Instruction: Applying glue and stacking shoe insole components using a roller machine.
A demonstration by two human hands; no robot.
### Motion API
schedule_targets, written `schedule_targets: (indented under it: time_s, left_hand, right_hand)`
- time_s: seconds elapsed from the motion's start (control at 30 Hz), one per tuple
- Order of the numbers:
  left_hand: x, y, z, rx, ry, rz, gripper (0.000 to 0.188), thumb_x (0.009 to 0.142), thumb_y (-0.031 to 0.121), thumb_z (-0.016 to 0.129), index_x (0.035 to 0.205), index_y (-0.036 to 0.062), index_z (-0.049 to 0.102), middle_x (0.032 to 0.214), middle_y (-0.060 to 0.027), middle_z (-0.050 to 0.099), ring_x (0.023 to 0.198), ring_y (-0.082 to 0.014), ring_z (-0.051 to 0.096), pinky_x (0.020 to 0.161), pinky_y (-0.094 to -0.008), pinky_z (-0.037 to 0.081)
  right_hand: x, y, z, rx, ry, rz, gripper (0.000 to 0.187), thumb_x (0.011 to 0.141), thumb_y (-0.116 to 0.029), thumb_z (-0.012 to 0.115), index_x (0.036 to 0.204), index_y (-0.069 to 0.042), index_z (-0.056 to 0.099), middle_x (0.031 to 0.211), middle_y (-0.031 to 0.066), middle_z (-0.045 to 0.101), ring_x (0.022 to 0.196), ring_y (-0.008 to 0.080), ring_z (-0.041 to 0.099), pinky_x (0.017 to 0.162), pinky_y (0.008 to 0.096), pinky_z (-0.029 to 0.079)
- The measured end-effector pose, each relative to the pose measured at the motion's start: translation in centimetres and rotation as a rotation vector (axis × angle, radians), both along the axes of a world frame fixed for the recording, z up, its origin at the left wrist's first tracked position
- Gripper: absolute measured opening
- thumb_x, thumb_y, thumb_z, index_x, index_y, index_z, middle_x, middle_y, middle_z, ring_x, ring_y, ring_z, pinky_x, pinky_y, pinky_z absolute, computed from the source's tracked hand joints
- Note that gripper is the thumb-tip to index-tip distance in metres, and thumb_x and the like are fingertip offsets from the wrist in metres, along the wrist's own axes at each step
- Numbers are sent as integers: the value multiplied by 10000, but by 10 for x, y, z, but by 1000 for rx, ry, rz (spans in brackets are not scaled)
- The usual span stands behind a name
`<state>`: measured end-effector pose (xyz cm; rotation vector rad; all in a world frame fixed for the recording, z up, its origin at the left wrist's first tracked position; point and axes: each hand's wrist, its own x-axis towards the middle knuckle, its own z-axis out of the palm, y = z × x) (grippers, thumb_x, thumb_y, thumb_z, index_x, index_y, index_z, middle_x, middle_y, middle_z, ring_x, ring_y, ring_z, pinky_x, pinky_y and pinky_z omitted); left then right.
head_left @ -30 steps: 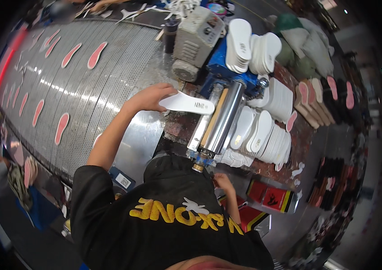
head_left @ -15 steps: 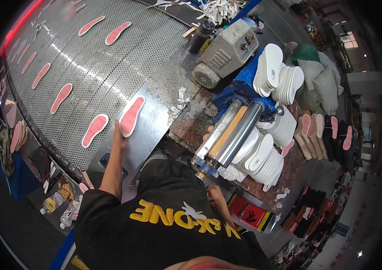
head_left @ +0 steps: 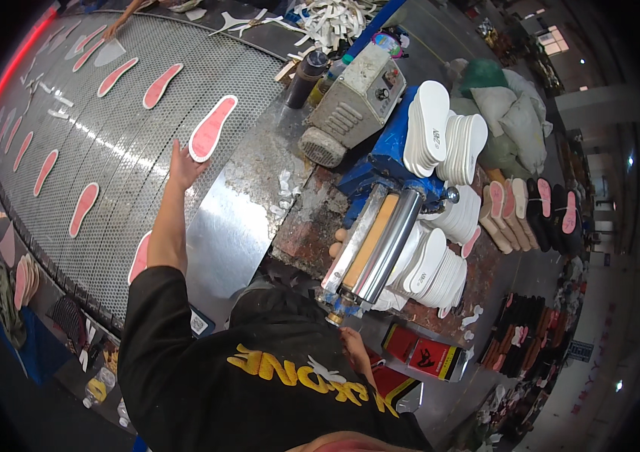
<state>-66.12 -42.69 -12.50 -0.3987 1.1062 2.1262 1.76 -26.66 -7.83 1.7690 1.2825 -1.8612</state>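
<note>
Insole (head_left: 213, 128) in pink and white, over the metal belt (head_left: 128, 151), left hand (head_left: 186, 167) at its heel, grip hard to tell; right hand (head_left: 351, 345) below the roller (head_left: 390, 242), grip unclear too! Several pink ones (head_left: 83, 209) already lie out, white stacks (head_left: 429, 264) remain.

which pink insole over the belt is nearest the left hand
The rightmost insole over the belt, its lower end at the left hand; others lie farther.

Big yellow lettering (head_left: 293, 374) runs across the black shirt (head_left: 207, 377), upside down from this angle. The stacked white insoles (head_left: 427, 124) have small dark print, the red pack (head_left: 434, 357) wears a black emblem, and the reddish wall characters (head_left: 588, 379) are too blurry.
</note>
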Motion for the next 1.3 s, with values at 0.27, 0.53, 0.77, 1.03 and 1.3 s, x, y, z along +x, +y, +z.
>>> schedule_targets:
  time_s: [0.27,0.53,0.77,1.03,1.3]
  left_hand:
    - [-63,16,-56,-457,-19,-18,675,881,610,465,1312,92,439,1270,-148,510,1043,-262,543,815,-398,436]
    - [-95,29,-78,-496,88,-199,597,877,500,528,1310,97,451,1224,-119,530,1052,-257,534,857,-428,445]
    - [-53,28,-60,-738,287,-251,544,893,475,517,1266,79,526,1289,-102,499,991,-226,548,753,-345,479]
    - [197,11,-21,-602,371,-750,214,906,246,542,1007,65,597,750,-34,578,611,-119,554,521,-257,480]
    - [320,-17,11,-857,261,-979,127,890,199,576,945,84,578,648,13,540,529,-91,487,466,-230,363]
  right_hand:
    - [5,-30,8,53,13,-155,126,906,-147,491,950,-120,606,707,-60,514,620,74,481,519,238,382]
    - [2,-30,17,168,-12,-9,100,896,-135,509,903,-68,582,691,-47,507,586,74,483,510,213,385]
    - [6,80,89,766,174,-13,189,920,-136,497,754,-48,507,667,5,542,598,89,507,534,247,410]
    - [-61,181,96,1357,-287,29,685,737,-341,731,1189,88,448,990,253,584,922,374,588,794,455,471]
    - [-93,187,95,1271,-462,-8,1000,678,-304,769,1427,0,181,1104,223,460,1007,385,506,800,463,477]
